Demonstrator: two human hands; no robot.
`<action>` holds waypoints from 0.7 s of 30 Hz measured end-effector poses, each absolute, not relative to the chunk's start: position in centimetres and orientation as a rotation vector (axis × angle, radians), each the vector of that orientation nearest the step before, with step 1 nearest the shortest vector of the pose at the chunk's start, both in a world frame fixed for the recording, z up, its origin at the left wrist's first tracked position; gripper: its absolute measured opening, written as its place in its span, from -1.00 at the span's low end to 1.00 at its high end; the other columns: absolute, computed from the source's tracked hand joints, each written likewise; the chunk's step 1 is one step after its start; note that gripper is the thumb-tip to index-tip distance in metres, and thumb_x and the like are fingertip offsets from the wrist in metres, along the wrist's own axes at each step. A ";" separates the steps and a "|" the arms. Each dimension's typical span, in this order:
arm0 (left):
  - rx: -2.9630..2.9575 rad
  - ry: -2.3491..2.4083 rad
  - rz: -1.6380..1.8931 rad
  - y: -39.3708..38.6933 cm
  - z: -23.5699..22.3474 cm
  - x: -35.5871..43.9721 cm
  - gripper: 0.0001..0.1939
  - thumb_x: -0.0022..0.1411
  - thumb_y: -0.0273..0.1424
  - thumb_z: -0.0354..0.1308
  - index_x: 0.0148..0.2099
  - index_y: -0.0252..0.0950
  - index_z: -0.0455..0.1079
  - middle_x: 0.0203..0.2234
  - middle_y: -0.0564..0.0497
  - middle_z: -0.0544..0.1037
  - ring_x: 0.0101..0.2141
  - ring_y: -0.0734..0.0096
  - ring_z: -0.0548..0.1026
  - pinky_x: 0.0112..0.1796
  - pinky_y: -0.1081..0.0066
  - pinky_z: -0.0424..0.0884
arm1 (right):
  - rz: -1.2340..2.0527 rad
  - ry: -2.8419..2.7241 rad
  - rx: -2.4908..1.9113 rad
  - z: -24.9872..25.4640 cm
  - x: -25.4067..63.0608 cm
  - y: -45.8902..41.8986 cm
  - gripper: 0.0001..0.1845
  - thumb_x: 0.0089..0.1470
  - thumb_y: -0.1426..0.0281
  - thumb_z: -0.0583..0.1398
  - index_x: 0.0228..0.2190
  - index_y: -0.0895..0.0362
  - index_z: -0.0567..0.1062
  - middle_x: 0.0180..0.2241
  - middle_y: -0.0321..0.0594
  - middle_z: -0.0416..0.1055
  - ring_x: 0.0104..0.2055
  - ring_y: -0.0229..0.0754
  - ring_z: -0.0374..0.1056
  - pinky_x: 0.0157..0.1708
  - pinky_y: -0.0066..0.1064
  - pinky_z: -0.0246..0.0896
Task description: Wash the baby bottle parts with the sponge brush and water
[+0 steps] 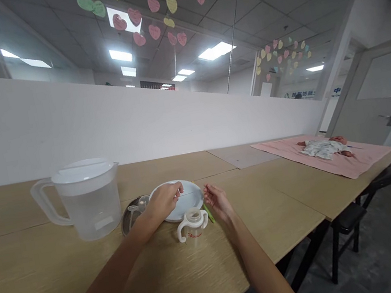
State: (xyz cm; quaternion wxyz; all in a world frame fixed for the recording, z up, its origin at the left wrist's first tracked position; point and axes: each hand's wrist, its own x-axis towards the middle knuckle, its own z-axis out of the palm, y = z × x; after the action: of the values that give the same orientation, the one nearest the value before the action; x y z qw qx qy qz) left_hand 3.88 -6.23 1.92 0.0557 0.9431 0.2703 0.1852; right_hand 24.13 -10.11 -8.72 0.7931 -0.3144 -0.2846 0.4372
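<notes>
My left hand [165, 199] rests over the near left part of a white plate [189, 198], its fingers curled in a pinch on something I cannot make out. My right hand [217, 200] hovers at the plate's right rim, fingers bent and slightly apart, right by a thin green stick [208, 213] lying on the table. A small clear two-handled baby cup [192, 224] stands just in front of the plate, between my wrists. A metal dish with a spoon [135, 214] sits left of the plate.
A large clear plastic jug [86, 199] with a lid stands on the wooden table [54, 285] to the left. At the far right a baby doll [325, 147] lies on a pink cloth [355, 162]. Dark chairs [347, 226] stand beyond the table's right edge.
</notes>
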 end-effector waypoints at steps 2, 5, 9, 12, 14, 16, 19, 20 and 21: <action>2.861 0.834 0.555 -6.2 2.0 3.9 -0.79 0.16 -0.57 -0.09 -0.28 -0.26 0.34 -0.39 0.00 0.51 -0.38 0.39 0.43 -0.39 0.45 0.23 | 0.947 -0.605 -0.675 -8.7 24.1 -10.2 -0.87 -0.10 0.41 0.28 -0.42 0.19 0.48 -0.54 -0.33 0.42 -0.61 -0.42 0.28 -0.68 -0.65 0.19; 2.859 0.862 0.542 -6.3 2.1 3.8 -0.79 0.15 -0.59 -0.09 -0.30 -0.26 0.34 -0.42 0.01 0.50 -0.41 0.39 0.42 -0.40 0.45 0.20 | 0.960 -0.606 -0.675 -8.6 24.0 -10.3 -0.85 -0.12 0.40 0.29 -0.41 0.19 0.48 -0.53 -0.33 0.43 -0.60 -0.41 0.29 -0.66 -0.64 0.19; 2.851 0.856 0.538 -6.3 2.2 3.7 -0.77 0.09 -0.62 -0.08 -0.31 -0.27 0.34 -0.43 0.03 0.49 -0.42 0.40 0.40 -0.43 0.46 0.18 | 0.982 -0.622 -0.662 -8.6 23.9 -10.3 -0.81 -0.13 0.39 0.30 -0.41 0.21 0.48 -0.53 -0.33 0.42 -0.60 -0.41 0.29 -0.67 -0.63 0.19; 2.863 0.833 0.543 -6.0 2.1 3.7 -0.77 0.07 -0.64 -0.09 -0.33 -0.28 0.33 -0.45 0.03 0.48 -0.45 0.41 0.39 -0.45 0.47 0.16 | 0.990 -0.625 -0.657 -8.7 23.9 -10.1 -0.80 -0.13 0.39 0.30 -0.40 0.22 0.48 -0.54 -0.33 0.43 -0.61 -0.41 0.28 -0.67 -0.63 0.19; 2.869 0.815 0.548 -5.8 2.0 3.7 -0.77 0.06 -0.64 -0.09 -0.33 -0.28 0.32 -0.46 0.03 0.47 -0.46 0.42 0.37 -0.46 0.46 0.14 | 0.992 -0.628 -0.658 -8.9 24.1 -10.0 -0.81 -0.12 0.40 0.30 -0.40 0.22 0.48 -0.53 -0.33 0.43 -0.60 -0.41 0.29 -0.67 -0.63 0.20; 2.876 0.802 0.552 -5.7 1.8 3.7 -0.78 0.07 -0.63 -0.09 -0.33 -0.28 0.31 -0.47 0.04 0.47 -0.48 0.42 0.37 -0.46 0.46 0.14 | 0.992 -0.635 -0.653 -9.0 24.2 -10.0 -0.82 -0.11 0.40 0.30 -0.39 0.21 0.48 -0.53 -0.32 0.44 -0.59 -0.40 0.30 -0.66 -0.63 0.21; 2.888 0.812 0.550 -5.6 1.7 3.7 -0.80 0.10 -0.61 -0.08 -0.31 -0.27 0.32 -0.46 0.04 0.48 -0.47 0.42 0.37 -0.47 0.46 0.13 | 0.996 -0.650 -0.642 -9.1 24.3 -10.0 -0.82 -0.11 0.38 0.31 -0.40 0.19 0.49 -0.52 -0.32 0.46 -0.59 -0.40 0.31 -0.66 -0.62 0.23; 2.895 0.817 0.551 -5.6 1.7 3.7 -0.80 0.11 -0.60 -0.08 -0.31 -0.27 0.32 -0.46 0.04 0.48 -0.47 0.42 0.37 -0.46 0.46 0.13 | 0.995 -0.648 -0.642 -9.1 24.3 -10.0 -0.82 -0.11 0.38 0.31 -0.40 0.19 0.49 -0.52 -0.32 0.46 -0.59 -0.40 0.31 -0.66 -0.62 0.23; 2.904 0.820 0.554 -5.6 1.7 3.7 -0.80 0.12 -0.60 -0.08 -0.30 -0.26 0.32 -0.45 0.04 0.48 -0.47 0.42 0.37 -0.46 0.46 0.13 | 0.993 -0.644 -0.642 -9.1 24.3 -10.0 -0.82 -0.11 0.37 0.31 -0.40 0.18 0.49 -0.53 -0.32 0.46 -0.60 -0.40 0.31 -0.66 -0.62 0.23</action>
State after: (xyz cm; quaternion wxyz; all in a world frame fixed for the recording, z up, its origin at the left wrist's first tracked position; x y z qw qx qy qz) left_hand 3.66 -5.59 1.68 0.0366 0.9459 0.2671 0.1804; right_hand 24.26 -9.98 -9.11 0.7816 -0.2975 -0.2982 0.4600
